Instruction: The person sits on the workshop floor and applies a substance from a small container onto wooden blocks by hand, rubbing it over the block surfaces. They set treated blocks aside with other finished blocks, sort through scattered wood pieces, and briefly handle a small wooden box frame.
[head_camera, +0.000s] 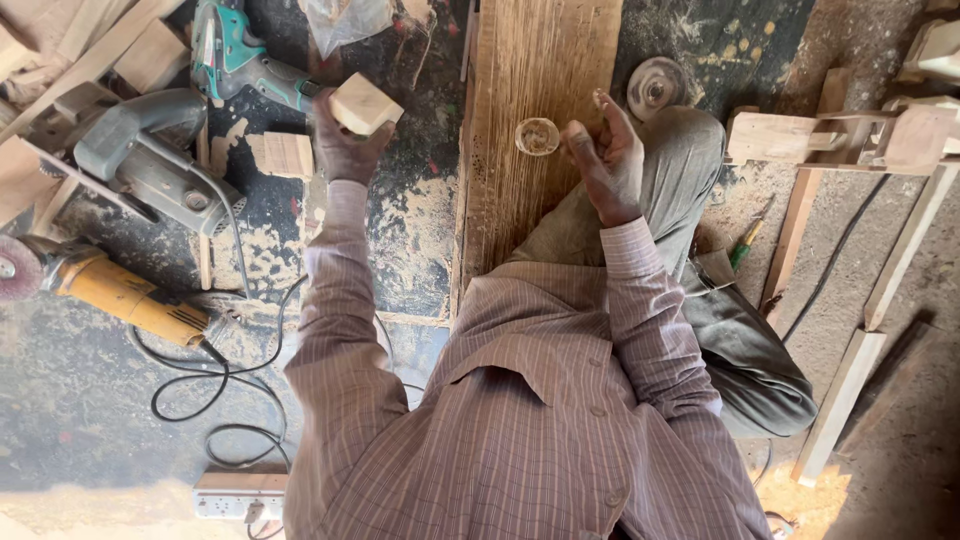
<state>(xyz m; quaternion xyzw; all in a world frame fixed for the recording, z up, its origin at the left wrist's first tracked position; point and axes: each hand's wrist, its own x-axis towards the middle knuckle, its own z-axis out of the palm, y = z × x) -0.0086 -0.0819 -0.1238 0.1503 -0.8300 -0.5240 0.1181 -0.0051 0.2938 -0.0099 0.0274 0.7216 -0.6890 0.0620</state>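
My left hand (345, 150) is raised over the dusty floor and grips a small pale wooden block (365, 103) from below. My right hand (610, 160) is held above a long wooden plank (535, 60), fingers curled, pinching a small round wooden ring (537, 137) at its thumb side. Both arms are in a striped long-sleeved shirt. My bent knee in grey trousers (690, 150) lies just right of the right hand.
A grey circular saw (140, 160), a yellow angle grinder (110, 290) with its black cable, and a teal power tool (235, 55) lie at the left. A power strip (240, 492) sits at the bottom. A round disc (655, 88), a screwdriver (745, 240) and timber pieces (850, 135) are at the right.
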